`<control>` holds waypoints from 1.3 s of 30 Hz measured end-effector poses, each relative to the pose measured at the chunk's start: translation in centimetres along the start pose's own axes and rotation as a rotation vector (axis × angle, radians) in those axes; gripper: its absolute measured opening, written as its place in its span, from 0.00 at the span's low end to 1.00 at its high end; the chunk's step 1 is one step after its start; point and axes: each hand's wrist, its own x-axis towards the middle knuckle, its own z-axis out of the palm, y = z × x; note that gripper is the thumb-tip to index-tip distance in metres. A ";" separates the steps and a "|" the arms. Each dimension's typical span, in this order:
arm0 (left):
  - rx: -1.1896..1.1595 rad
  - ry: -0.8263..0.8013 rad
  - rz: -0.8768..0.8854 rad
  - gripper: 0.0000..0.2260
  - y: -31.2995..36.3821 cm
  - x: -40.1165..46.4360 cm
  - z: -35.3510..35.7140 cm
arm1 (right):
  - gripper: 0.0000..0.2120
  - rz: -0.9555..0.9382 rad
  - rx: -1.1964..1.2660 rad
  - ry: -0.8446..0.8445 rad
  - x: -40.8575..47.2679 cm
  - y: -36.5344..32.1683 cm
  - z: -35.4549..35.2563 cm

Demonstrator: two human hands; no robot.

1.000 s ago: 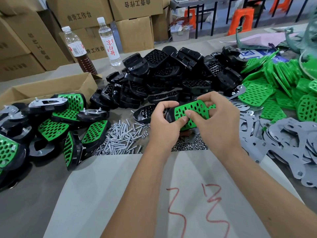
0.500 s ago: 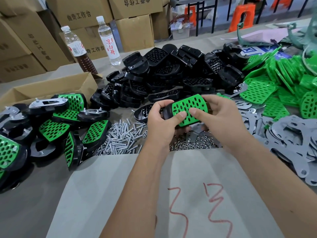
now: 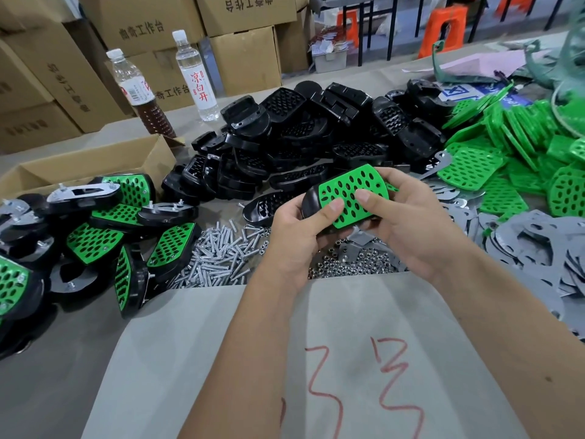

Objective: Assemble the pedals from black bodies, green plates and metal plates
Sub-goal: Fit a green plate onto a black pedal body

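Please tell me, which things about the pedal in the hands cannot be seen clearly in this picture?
- Underside of the black body, head view: hidden by the green plate and both palms.
- Whether screws or a metal plate are fitted: the left hand and right hand cover it.
- The plate's right edge: behind the right hand's fingers.

Two bottles [image 3: 192, 71] upright at table's [image 3: 47, 391] far edge, one clear, one part-full of brown liquid. Cardboard boxes [image 3: 243, 52] stacked behind. Orange stools [image 3: 443, 26] beyond. Open carton [image 3: 95, 166] at left.
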 end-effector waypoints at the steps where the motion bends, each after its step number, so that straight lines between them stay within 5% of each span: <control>1: -0.011 -0.013 -0.003 0.12 0.1 0.0 0.0 | 0.14 0.015 0.027 -0.020 -0.1 -0.1 0.0; 15: -0.007 0.166 -0.031 0.03 -0.1 0.4 0.2 | 0.09 -0.028 -0.149 0.048 0.0 0.2 -0.3; 19: -0.008 0.243 -0.056 0.15 0.0 0.5 0.2 | 0.08 -0.083 -0.167 0.004 0.0 0.4 -0.2; 30: -0.119 0.326 -0.067 0.19 0.3 0.4 0.0 | 0.10 -0.015 -0.072 -0.171 -0.3 0.0 -0.2; 39: -0.073 0.310 0.024 0.07 0.2 0.7 0.3 | 0.08 -0.009 -0.026 0.035 -0.4 0.0 0.0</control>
